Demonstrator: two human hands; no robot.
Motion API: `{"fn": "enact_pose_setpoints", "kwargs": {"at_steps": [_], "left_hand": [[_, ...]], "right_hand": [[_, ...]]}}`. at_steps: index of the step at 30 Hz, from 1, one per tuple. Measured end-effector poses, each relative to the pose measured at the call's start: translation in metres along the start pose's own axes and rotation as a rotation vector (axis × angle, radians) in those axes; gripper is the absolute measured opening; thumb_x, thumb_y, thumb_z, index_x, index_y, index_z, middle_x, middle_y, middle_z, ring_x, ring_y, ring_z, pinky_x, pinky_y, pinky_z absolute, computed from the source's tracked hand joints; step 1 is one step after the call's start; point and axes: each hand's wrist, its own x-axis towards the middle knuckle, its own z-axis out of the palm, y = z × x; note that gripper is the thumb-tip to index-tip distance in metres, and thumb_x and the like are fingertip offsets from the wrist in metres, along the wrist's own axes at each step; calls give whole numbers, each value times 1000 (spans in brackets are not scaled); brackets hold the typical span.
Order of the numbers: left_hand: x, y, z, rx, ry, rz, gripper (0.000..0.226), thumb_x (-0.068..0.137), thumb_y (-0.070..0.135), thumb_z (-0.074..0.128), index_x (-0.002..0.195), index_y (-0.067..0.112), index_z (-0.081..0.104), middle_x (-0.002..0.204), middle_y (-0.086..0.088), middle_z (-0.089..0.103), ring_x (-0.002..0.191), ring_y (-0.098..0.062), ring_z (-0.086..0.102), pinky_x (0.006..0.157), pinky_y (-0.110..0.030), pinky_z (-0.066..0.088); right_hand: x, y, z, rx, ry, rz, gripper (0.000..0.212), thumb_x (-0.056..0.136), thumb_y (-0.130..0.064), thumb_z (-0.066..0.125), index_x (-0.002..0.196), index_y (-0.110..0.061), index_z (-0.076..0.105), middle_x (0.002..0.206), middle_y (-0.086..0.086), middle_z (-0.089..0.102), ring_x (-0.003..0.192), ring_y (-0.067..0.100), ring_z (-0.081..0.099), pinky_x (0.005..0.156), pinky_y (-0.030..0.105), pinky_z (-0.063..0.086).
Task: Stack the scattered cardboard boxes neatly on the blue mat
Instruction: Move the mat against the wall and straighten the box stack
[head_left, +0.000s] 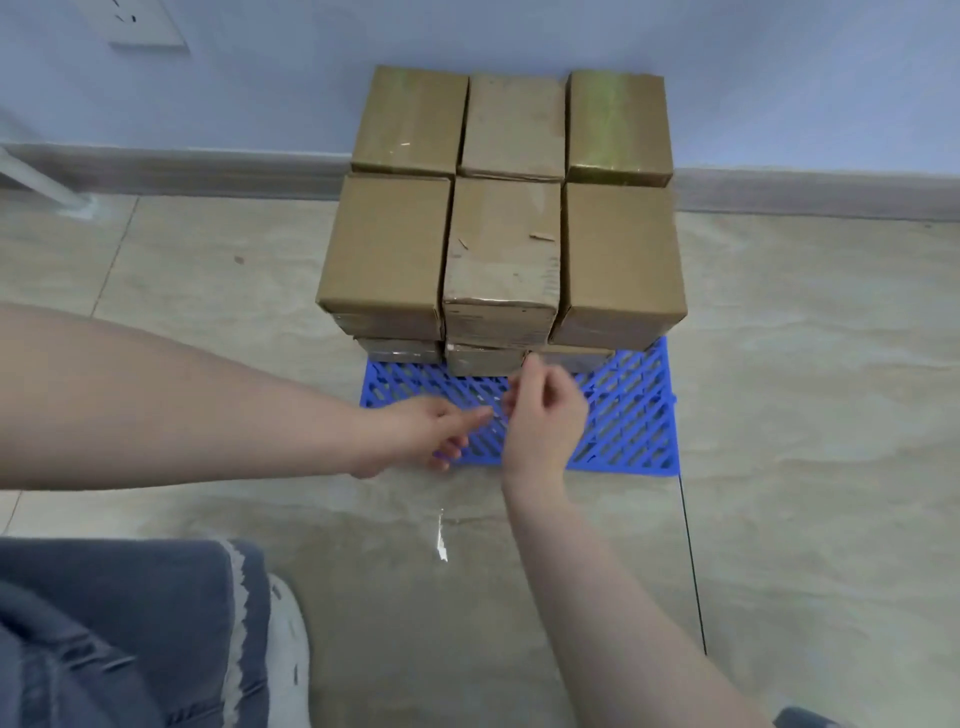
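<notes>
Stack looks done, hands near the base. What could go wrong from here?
1. The front top-layer boxes seem to overhang the lower layer; a bump could tip them forward.
2. The right hand hovers by the bottom box edge, and the left hand is over the blue mat. Tugging the mat may shift the stack.
3. The rear boxes sit close to the wall; pushing back leaves little room for straightening.

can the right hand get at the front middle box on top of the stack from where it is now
Probably yes. The right hand hovers over the bare front of the blue mat, just below the stack; nothing lies between it and the front middle box.
</notes>
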Motion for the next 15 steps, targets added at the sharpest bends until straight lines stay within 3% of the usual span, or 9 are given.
{"fn": "enact_pose_setpoints", "kwargs": {"at_steps": [3, 5, 7, 8, 10, 12, 15], "left_hand": [[22, 7, 1, -149, 173, -7, 99, 48, 84, 65, 116, 13, 59, 113, -5, 66, 104, -14, 63, 94, -30, 51], [31, 12, 9, -212, 262, -34, 104, 39, 88, 65, 113, 14, 55, 111, -2, 66, 105, -16, 63, 100, -32, 44], [42, 8, 17, -301, 385, -18, 109, 39, 87, 65, 120, 14, 53, 115, -2, 66, 108, -20, 62, 102, -37, 45], [47, 8, 21, -365, 480, -18, 102, 48, 83, 65, 122, 13, 51, 117, -3, 65, 108, -23, 63, 101, -41, 46], [55, 15, 26, -524, 650, -38, 66, 75, 60, 62, 117, 12, 48, 118, -7, 63, 107, -28, 63, 99, -44, 47], [59, 28, 31, -721, 745, -57, 37, 90, 41, 59, 109, 11, 49, 113, -8, 64, 103, -28, 64, 92, -39, 50], [59, 45, 43, -1100, 778, -79, 26, 92, 29, 60, 109, 10, 56, 99, -6, 64, 89, -22, 62, 66, -25, 48]], "right_hand": [[-3, 25, -2, 86, -87, 400, 18, 92, -21, 56, 77, -13, 61, 69, 3, 62, 64, 18, 57, 64, 35, 50], [11, 27, -4, 204, -107, 590, 10, 92, -18, 56, 96, -10, 59, 85, 6, 61, 69, 17, 56, 70, 33, 52], [25, 26, -6, 211, -93, 608, 29, 91, -20, 56, 120, -14, 52, 97, 6, 59, 68, 13, 56, 72, 31, 52], [31, 23, -6, 207, -70, 580, 35, 91, -21, 57, 124, -17, 49, 96, 6, 58, 64, 12, 53, 71, 31, 52], [38, 18, -4, 233, -33, 547, 36, 88, -23, 63, 120, -15, 49, 87, 6, 54, 62, 13, 50, 69, 31, 53], [43, 18, -4, 257, -8, 557, 41, 85, -29, 71, 116, -8, 54, 94, 9, 57, 77, 17, 56, 77, 33, 57], [45, 17, -4, 288, -38, 562, 24, 85, -28, 73, 93, -9, 61, 93, 6, 64, 90, 18, 62, 83, 35, 58]]}}
